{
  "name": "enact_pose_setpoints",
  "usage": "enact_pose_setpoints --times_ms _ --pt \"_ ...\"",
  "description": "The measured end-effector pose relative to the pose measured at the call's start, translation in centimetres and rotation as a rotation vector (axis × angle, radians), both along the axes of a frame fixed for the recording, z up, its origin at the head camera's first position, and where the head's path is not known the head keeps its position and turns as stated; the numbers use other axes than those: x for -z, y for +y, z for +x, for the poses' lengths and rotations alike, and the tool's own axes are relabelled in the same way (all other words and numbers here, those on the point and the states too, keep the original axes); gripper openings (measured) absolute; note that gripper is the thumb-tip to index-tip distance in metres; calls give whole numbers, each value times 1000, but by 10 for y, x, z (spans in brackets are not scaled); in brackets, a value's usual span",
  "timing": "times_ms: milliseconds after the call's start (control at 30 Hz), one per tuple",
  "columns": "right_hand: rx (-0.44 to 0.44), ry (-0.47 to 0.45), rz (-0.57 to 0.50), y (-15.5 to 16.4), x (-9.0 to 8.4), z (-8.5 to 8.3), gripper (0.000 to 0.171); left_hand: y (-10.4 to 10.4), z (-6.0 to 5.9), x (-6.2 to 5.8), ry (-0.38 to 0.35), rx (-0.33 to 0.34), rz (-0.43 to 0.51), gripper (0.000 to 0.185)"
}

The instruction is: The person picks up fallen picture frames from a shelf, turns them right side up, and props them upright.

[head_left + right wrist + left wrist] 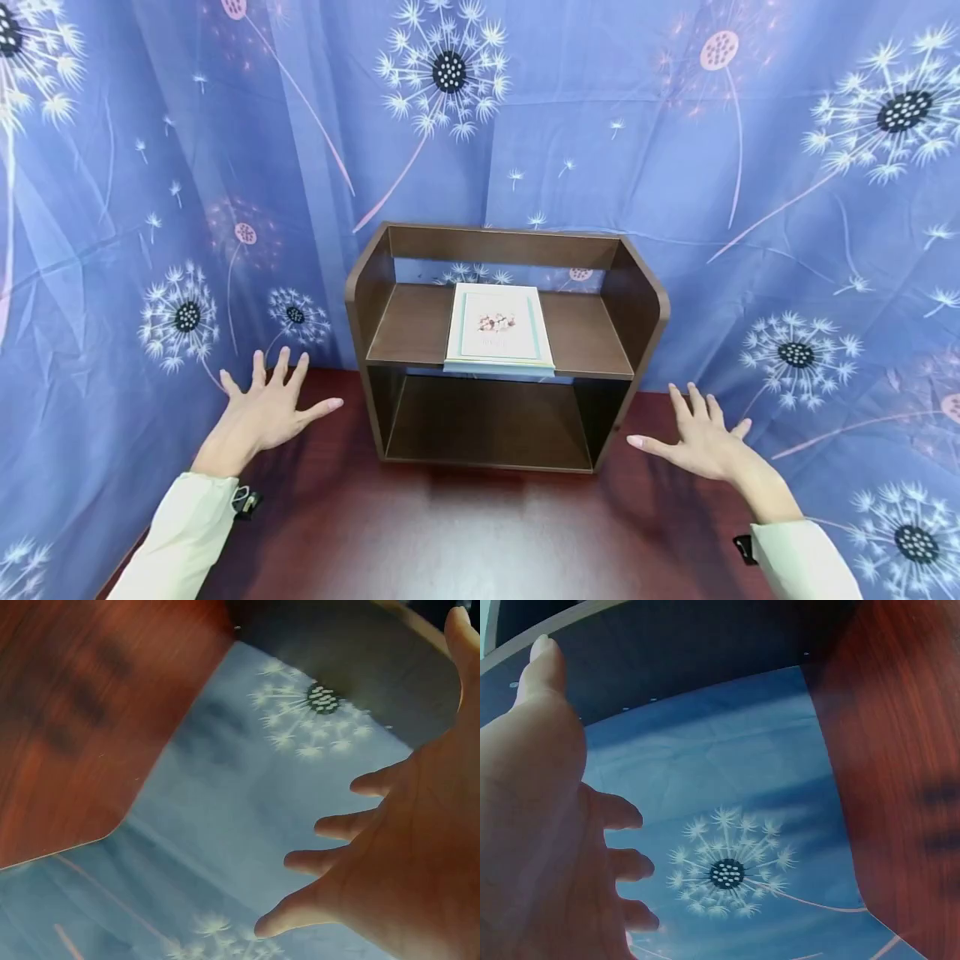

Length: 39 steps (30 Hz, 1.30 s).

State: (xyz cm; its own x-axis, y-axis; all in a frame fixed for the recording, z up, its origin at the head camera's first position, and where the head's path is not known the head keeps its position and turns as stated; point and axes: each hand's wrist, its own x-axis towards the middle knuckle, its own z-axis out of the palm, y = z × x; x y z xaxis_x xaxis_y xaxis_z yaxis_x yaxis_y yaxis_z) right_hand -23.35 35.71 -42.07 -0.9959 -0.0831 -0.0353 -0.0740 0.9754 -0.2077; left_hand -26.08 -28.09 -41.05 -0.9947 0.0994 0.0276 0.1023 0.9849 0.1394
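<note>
Sleeves, pale, at bottom corners of head view. Left hand [262,412] spread, fingers straight, holding nothing, hovering over the counter [465,533] left of the shelf [504,350]. Right hand [701,442] also spread, empty, to the right of the shelf, thumb pointing toward it. Neither hand touches the shelf. Shelf is dark brown, two tiers, standing at the back of the reddish-brown counter between the hands. Book [499,327] lies flat on the upper tier, centre, front edge at the tier's lip; lower tier bare. Blue dandelion-print cloth [675,167] hangs behind and on both sides. Wrist views show splayed fingers [622,814] against cloth and shelf side.
</note>
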Motion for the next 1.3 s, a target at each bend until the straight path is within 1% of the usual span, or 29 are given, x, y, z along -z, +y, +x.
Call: enact_pose_setpoints --times_ms 67,133,200,267,333,367,467,500,567,633,733,833,933,1000,1100,1200,1267,1300 --pt "-14 28 -6 -5 -4 3 123 3 1 -3 6 6 10 118" --pt "-40 66 -16 -13 -12 9 118 10 5 -10 18 22 32 118" --pt "-78 128 -21 -24 -26 17 108 19 11 -20 65 60 65 114" --pt "-109 189 -27 -37 -42 29 92 31 20 -31 136 103 105 104" --pt "-141 242 -49 -51 -58 40 70 46 32 -42 239 146 141 88" --pt "-156 264 -70 -58 -65 45 62 53 38 -47 301 171 165 76" --pt "-216 304 -153 -79 -84 52 43 76 52 -62 456 240 243 40" --pt "-236 313 -185 -85 -89 52 39 84 55 -68 493 264 262 30" --pt "-277 347 -232 -97 -97 49 36 97 58 -78 526 315 297 16" --pt "-314 379 -274 -106 -103 42 31 108 56 -89 511 353 318 14" --pt "-349 409 -306 -117 -108 31 31 123 46 -103 424 392 357 19" --pt "-366 375 -320 -127 -112 15 44 133 27 -110 318 419 403 31" --pt "-356 314 -314 -132 -117 -1 58 140 5 -115 196 429 405 50" --pt "-341 277 -299 -134 -119 -14 65 145 -9 -117 119 420 370 61" --pt "-334 235 -256 -138 -120 -34 69 155 -29 -117 21 408 323 72" --pt "-330 196 -210 -142 -116 -53 69 167 -47 -113 -32 411 298 72" --pt "-323 180 -189 -146 -113 -64 67 173 -57 -108 -42 416 284 70" --pt "-318 169 -182 -149 -111 -69 63 176 -61 -106 -45 414 279 70"
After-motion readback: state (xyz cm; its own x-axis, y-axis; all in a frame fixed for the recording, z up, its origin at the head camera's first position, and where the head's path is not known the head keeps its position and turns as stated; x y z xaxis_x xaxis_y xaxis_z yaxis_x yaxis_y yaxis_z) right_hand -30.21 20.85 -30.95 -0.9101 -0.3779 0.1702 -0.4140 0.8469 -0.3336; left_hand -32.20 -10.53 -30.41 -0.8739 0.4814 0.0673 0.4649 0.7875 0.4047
